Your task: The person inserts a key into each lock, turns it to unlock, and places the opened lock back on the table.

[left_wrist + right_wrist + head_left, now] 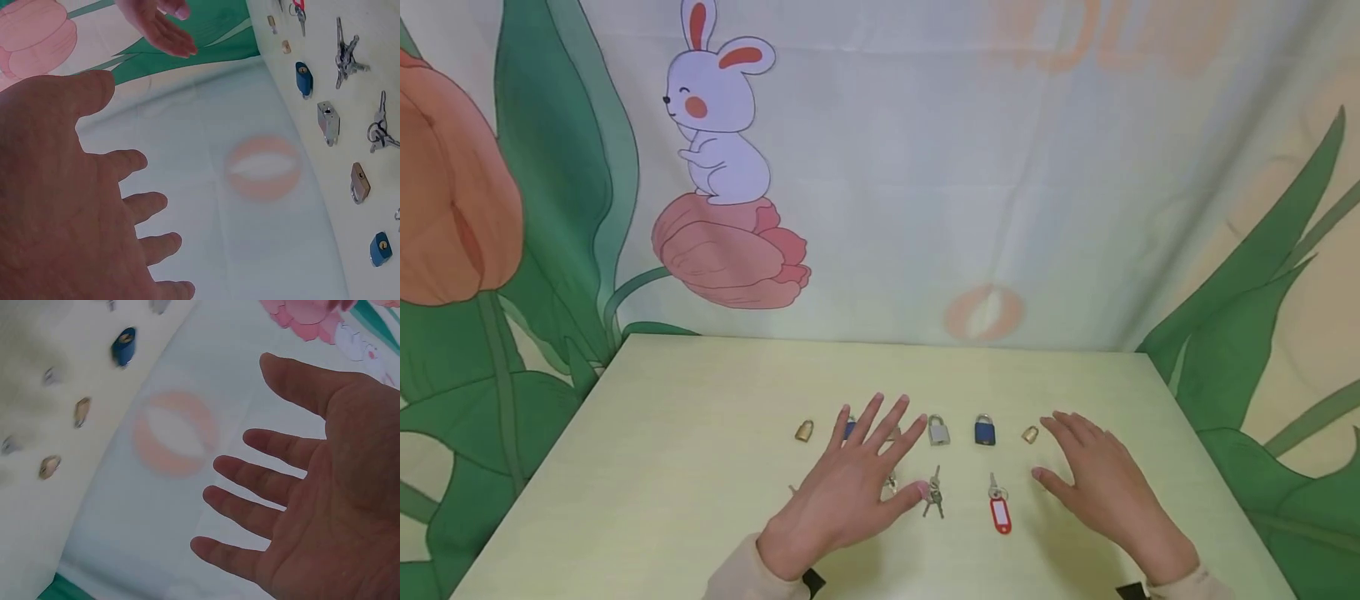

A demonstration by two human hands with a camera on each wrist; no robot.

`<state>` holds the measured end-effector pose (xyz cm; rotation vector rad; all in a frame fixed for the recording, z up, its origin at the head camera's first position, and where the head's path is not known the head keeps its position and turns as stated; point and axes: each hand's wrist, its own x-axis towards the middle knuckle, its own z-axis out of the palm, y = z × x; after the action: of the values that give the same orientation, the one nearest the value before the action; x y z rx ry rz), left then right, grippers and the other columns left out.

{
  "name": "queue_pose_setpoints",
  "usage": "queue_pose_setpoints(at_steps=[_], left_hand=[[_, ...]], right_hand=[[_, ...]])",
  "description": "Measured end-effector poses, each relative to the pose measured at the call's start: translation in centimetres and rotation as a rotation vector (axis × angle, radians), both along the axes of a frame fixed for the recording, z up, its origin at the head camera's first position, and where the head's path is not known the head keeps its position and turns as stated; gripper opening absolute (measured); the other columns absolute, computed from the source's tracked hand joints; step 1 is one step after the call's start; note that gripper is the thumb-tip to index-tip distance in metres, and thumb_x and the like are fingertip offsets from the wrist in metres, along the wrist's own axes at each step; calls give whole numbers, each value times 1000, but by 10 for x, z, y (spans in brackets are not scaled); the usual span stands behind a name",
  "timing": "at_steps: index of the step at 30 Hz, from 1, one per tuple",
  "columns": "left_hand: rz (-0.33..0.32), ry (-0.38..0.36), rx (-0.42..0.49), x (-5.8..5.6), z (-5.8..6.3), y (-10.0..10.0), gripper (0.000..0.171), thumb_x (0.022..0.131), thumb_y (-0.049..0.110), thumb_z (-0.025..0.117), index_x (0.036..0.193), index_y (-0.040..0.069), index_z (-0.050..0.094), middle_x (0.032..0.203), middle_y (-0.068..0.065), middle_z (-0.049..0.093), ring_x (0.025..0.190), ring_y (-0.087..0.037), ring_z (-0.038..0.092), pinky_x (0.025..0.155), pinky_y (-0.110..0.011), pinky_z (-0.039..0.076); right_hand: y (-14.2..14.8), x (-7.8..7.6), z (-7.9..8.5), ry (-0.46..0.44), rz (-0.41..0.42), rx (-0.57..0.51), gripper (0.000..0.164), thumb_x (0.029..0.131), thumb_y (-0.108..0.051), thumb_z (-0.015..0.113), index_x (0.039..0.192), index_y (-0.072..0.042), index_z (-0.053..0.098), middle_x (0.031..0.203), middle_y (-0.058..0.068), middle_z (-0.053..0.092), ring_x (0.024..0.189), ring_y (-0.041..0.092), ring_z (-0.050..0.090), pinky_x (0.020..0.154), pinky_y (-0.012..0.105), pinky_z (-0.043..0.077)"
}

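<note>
My left hand (pixel 846 492) is spread above the table, fingers apart and holding nothing. It partly hides a blue padlock (pixel 850 428), another padlock (pixel 892 434) and some keys (pixel 891 482). Near its thumb lies a bunch of keys (pixel 934 493). My right hand (pixel 1108 483) hovers at the right with straight fingers and nothing in it. Closest to its fingertips is a small brass padlock (pixel 1030 434). Between the hands are a silver padlock (pixel 938 432), a second blue padlock (pixel 985 431) and a key with a red tag (pixel 1001 515). Both wrist views show bare, extended fingers.
Another small brass padlock (pixel 805 431) lies left of the left hand, at the end of the padlock row. The pale table (pixel 700 400) ends at a printed curtain (pixel 887 208) with a rabbit and tulips.
</note>
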<state>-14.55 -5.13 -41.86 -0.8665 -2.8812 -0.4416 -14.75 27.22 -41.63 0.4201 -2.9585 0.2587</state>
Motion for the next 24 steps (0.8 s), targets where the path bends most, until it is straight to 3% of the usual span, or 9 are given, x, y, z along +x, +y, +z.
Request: queue_pose_setpoints(at_steps=[3,13,19,24], left_hand=[[-10,10,-5,2,-1,2,68,98,68,29,156,34,21,166,5,11,155,-27,4,121,-60,8],[-42,45,27,5,-2,6,66,98,60,41,155,31,27,165,3,17,155,-28,9,121,-60,10],[-63,29,-2,6,-3,11,66,99,63,36,156,33,23,166,4,15,155,-27,9,122,-59,9],[-63,22,-17,8,-3,13,66,99,63,35,156,34,21,166,6,13,155,-25,8,122,-59,8]], right_hand=[[12,-2,-4,17,4,-1,63,86,-35,74,136,-2,53,138,22,55,126,42,52,99,59,45],[38,-6,-17,-3,-59,9,53,84,-32,76,126,-3,61,127,20,61,113,42,60,81,56,53],[55,-9,-27,-116,-147,16,52,85,-33,75,125,-3,61,123,23,63,104,43,64,66,52,54],[63,-12,-32,-214,-190,9,51,87,-34,73,125,-1,61,126,25,61,104,45,63,67,56,52]])
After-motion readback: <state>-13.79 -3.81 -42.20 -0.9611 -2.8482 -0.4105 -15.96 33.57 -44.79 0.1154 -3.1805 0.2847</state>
